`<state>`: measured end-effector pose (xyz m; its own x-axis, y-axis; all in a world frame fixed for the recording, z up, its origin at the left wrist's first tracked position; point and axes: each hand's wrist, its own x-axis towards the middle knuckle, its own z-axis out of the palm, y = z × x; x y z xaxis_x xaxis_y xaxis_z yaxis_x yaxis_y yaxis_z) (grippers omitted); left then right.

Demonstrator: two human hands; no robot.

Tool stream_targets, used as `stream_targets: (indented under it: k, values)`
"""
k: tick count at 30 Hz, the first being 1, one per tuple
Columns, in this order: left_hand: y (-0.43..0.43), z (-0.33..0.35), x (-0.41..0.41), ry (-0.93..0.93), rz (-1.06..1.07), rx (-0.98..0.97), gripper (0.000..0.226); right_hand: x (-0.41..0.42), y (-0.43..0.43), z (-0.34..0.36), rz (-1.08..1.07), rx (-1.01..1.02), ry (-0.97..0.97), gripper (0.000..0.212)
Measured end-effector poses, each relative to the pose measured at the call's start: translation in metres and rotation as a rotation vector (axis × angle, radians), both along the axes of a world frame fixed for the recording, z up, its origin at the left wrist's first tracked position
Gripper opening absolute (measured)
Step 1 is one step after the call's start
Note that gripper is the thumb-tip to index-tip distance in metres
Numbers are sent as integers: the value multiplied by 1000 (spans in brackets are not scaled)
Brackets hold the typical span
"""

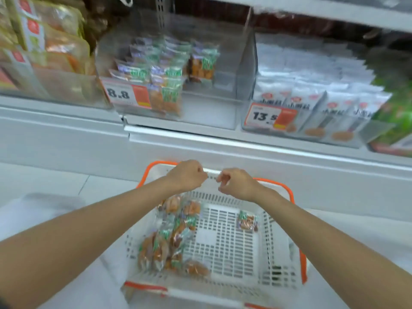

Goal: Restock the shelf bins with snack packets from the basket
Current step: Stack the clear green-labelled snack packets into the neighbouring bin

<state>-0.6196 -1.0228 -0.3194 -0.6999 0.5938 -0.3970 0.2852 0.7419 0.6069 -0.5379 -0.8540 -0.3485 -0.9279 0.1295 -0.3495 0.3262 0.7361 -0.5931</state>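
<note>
A white slatted basket [274, 253] with an orange rim sits low in front of me. Several snack packets [169, 237] lie along its left side, and one packet [246, 221] lies apart at the right. My left hand [187, 175] is closed over the far rim, on the white handle bar [213, 171]. My right hand [237, 185] hovers just right of it with curled fingers and nothing visible in them. On the shelf above, a clear bin [207, 108] with an 8.8 price tag holds matching packets [165, 72] on its left half.
A bin of white packets [312, 85] tagged 13.5 stands to the right, with green packs [396, 108] beyond it. Yellow-orange bags [46, 41] fill the bin at the left. A white shelf ledge [223, 148] juts out between the bins and the basket.
</note>
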Motion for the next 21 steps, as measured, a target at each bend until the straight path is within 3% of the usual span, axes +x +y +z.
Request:
stream_targets:
  k: [3,7,11,16,21]
  values:
    - [-1,-39,1,-30,-101,-118,32,19,36,-63,-3,20,-271,18]
    - [2,-72,4,-60,-163,-221,24,45,68,-133,-81,135,-497,46]
    - [3,-86,11,-128,-216,-277,29,65,73,-191,-147,238,-504,49]
    - [1,-90,7,-161,-177,-295,24,75,64,-256,88,616,-520,70]
    - [-2,-92,2,-172,-115,-286,15,65,55,-265,157,809,-553,52]
